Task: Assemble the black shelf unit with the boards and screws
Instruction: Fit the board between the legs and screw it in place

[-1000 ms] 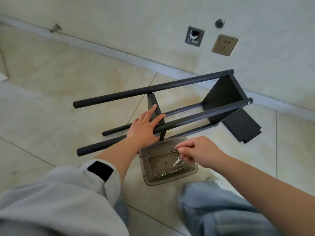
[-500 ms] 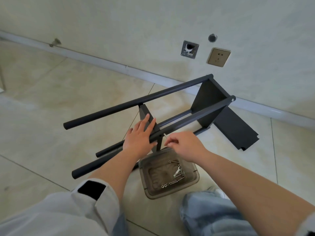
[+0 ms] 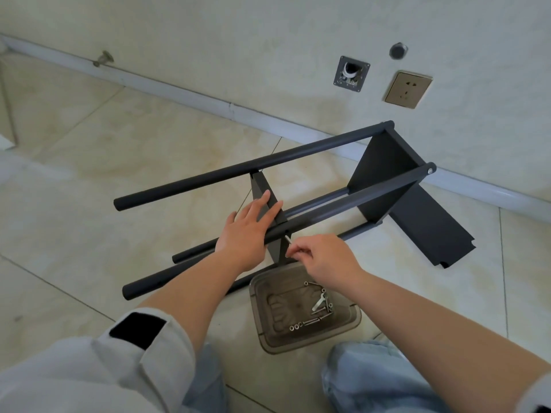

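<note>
Left hand (image 3: 247, 231) flat, fingers straight, pressing on our near post (image 3: 343, 204) of black shelf unit (image 3: 384, 177) at middle board (image 3: 267, 201); right hand (image 3: 323, 257) just beside it, fingertips pinching screw (image 3: 288, 240) against board's near edge; tray (image 3: 262, 332) of loose screws (image 3: 313, 320) below right wrist; spare board (image 3: 432, 231) flat on floor beyond right hand, near baseboard; bare tile left of left hand.
</note>
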